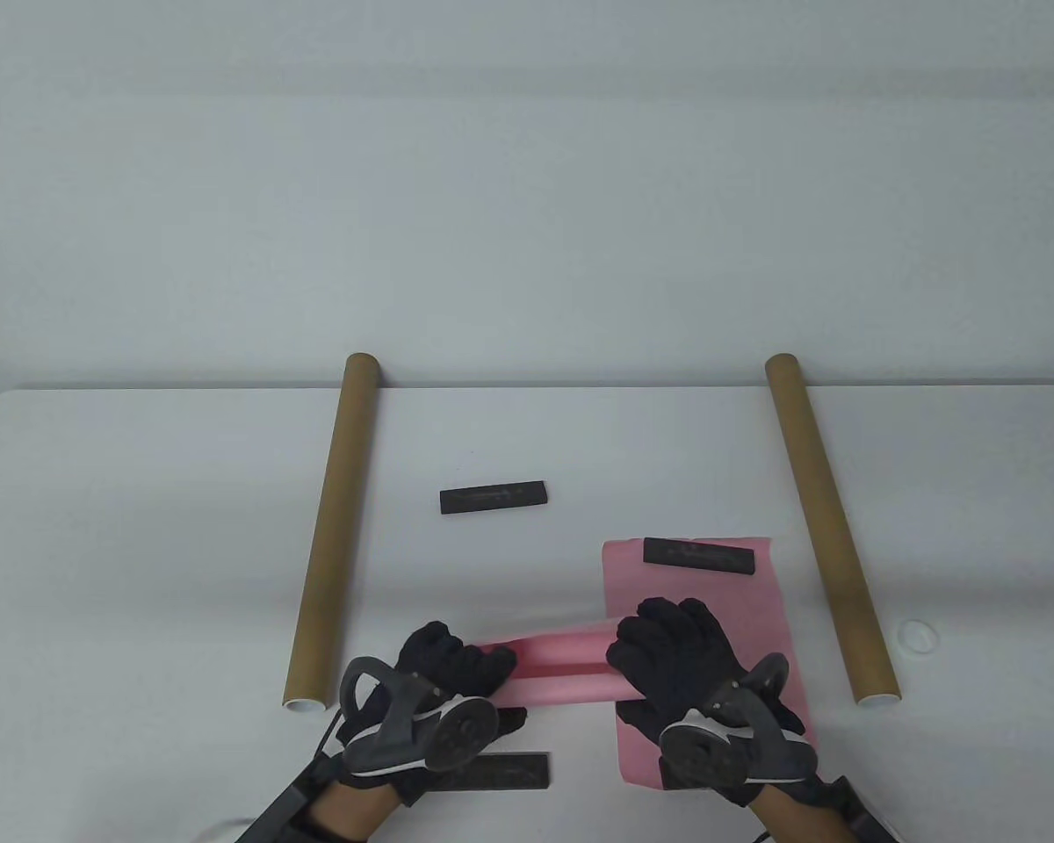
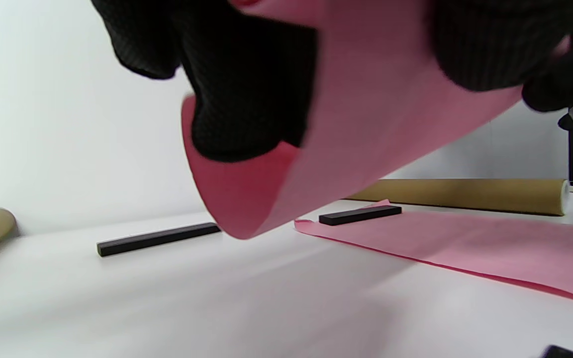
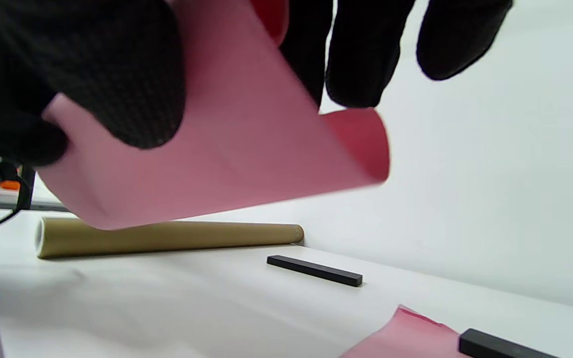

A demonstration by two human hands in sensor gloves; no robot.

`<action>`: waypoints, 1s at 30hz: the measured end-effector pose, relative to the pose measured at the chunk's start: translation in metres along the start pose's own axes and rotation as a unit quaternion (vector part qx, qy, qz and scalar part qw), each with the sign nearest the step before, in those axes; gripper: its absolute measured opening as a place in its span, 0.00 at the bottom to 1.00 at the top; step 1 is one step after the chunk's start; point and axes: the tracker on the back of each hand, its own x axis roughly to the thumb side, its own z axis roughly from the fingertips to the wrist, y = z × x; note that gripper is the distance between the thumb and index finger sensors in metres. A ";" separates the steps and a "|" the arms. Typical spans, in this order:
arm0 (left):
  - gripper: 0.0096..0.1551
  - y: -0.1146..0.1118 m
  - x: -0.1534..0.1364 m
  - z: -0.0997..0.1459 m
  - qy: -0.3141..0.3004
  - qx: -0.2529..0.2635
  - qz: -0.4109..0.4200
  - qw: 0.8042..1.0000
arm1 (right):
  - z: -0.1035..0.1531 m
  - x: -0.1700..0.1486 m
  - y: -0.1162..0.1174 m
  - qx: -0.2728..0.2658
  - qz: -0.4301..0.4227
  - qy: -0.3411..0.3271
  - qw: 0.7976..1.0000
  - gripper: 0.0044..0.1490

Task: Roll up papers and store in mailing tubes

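A: Paper first: why is the loosely rolled pink paper sheet [image 1: 562, 672] off the white worktop [image 1: 176, 527]?

B: Likely to tighten the curl in the air. A second flat pink sheet [image 1: 711, 606] lies under and beyond the roll's right end, pinned by a black bar weight [image 1: 699, 555].

A: And the hands?

B: Left hand [image 1: 457, 667] curls its grip round the roll's left end, right hand [image 1: 676, 654] round the right, knuckles up. Two brown cardboard mailing tubes [image 1: 338, 527] flank the roll, well apart.

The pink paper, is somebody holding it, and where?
Yes. Both hands hold the rolled pink paper off the table: the left hand curls around its left end, the right hand around its right end.
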 end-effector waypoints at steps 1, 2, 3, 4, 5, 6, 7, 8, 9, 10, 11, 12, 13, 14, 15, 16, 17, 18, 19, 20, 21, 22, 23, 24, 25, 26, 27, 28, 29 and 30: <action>0.42 0.000 0.001 0.001 -0.002 0.004 -0.007 1.000 | 0.000 0.000 0.000 0.000 -0.010 0.002 1.000 0.32; 0.44 0.001 0.002 0.001 -0.007 0.012 -0.012 1.000 | -0.001 -0.001 0.000 0.004 -0.017 0.003 1.000 0.31; 0.44 0.002 0.004 0.000 -0.011 0.016 -0.018 1.000 | -0.002 -0.002 0.001 0.010 -0.021 0.001 1.000 0.32; 0.44 0.003 0.005 0.001 -0.013 0.017 -0.025 0.999 | -0.002 -0.002 0.001 0.014 -0.023 0.000 1.000 0.33; 0.43 0.004 0.006 0.001 -0.015 0.025 -0.029 0.999 | -0.002 -0.003 0.001 0.019 -0.034 -0.002 0.999 0.37; 0.42 0.005 0.006 0.001 -0.016 0.026 -0.029 0.999 | -0.002 -0.005 0.001 0.025 -0.058 -0.003 0.998 0.39; 0.40 0.005 0.005 0.001 -0.017 0.023 -0.023 0.999 | -0.001 -0.005 0.002 0.026 -0.071 0.001 0.997 0.40; 0.39 0.005 0.004 0.001 -0.016 0.019 -0.014 1.000 | -0.001 -0.005 0.002 0.023 -0.072 0.002 0.997 0.41; 0.38 0.005 0.003 0.000 -0.016 0.013 -0.005 1.000 | 0.000 -0.005 0.001 0.017 -0.057 0.001 0.998 0.42; 0.37 0.004 0.002 0.000 -0.013 0.007 0.002 1.000 | 0.000 -0.004 0.001 0.011 -0.027 -0.003 1.000 0.45; 0.38 0.002 0.001 0.000 -0.010 0.005 0.009 1.000 | 0.000 -0.002 0.000 0.010 -0.010 -0.007 1.000 0.46; 0.38 0.001 0.000 0.000 -0.008 0.003 0.011 1.000 | 0.001 0.000 0.000 0.004 0.006 -0.011 1.000 0.45; 0.39 0.001 0.000 0.000 -0.008 0.002 0.009 1.000 | 0.001 0.001 0.000 -0.001 0.013 -0.013 1.000 0.43; 0.39 0.000 0.000 -0.001 -0.007 0.002 0.007 1.000 | 0.001 0.002 0.000 -0.002 0.012 -0.017 1.000 0.38; 0.40 -0.001 0.000 -0.001 -0.008 0.000 0.005 1.000 | 0.001 0.003 0.001 0.002 0.010 -0.020 1.000 0.35; 0.42 -0.002 0.001 0.000 -0.010 0.000 0.000 1.000 | 0.000 0.003 0.002 0.009 0.004 -0.019 1.000 0.34; 0.43 -0.002 0.001 0.000 -0.013 0.001 -0.005 1.000 | 0.000 0.002 0.002 0.013 -0.004 -0.019 1.000 0.34; 0.44 0.000 0.003 0.001 -0.018 0.005 -0.013 1.000 | -0.001 0.002 0.003 0.021 -0.022 -0.019 0.999 0.36; 0.43 0.002 0.004 0.001 -0.019 0.012 -0.023 0.999 | -0.001 0.001 0.003 0.024 -0.039 -0.016 0.999 0.38; 0.41 0.003 0.004 0.002 -0.019 0.018 -0.027 0.999 | -0.001 0.000 0.003 0.020 -0.048 -0.014 0.999 0.39; 0.39 0.005 0.004 0.002 -0.016 0.024 -0.027 0.999 | 0.000 -0.001 0.002 0.016 -0.051 -0.010 0.999 0.40; 0.38 0.006 0.003 0.002 -0.011 0.025 -0.021 0.999 | 0.000 -0.002 0.001 0.010 -0.046 -0.007 0.999 0.42; 0.37 0.006 0.002 0.001 -0.010 0.021 -0.017 1.000 | 0.001 -0.001 0.001 0.004 -0.040 -0.007 0.999 0.43; 0.37 0.006 0.001 0.001 -0.008 0.017 -0.010 1.000 | 0.001 0.000 -0.001 -0.002 -0.020 -0.010 1.000 0.44; 0.37 0.005 0.000 0.001 -0.006 0.014 -0.005 1.000 | 0.001 0.001 -0.001 -0.003 -0.001 -0.012 1.000 0.45; 0.37 0.005 -0.001 0.001 -0.001 0.010 0.000 1.000 | 0.001 0.003 -0.001 -0.006 0.026 -0.014 1.000 0.43; 0.38 0.004 -0.001 0.001 0.000 0.006 0.006 1.000 | 0.001 0.005 -0.001 -0.006 0.045 -0.018 0.999 0.41; 0.38 0.002 -0.002 0.000 -0.002 0.002 0.008 1.000 | 0.000 0.005 -0.001 -0.002 0.046 -0.020 0.999 0.38; 0.39 0.001 -0.001 0.000 -0.002 -0.001 0.004 1.000 | 0.000 0.005 0.000 0.001 0.033 -0.016 0.999 0.35; 0.41 0.000 -0.001 0.000 -0.002 0.000 -0.002 1.000 | 0.000 0.004 0.001 0.003 0.019 -0.014 1.000 0.34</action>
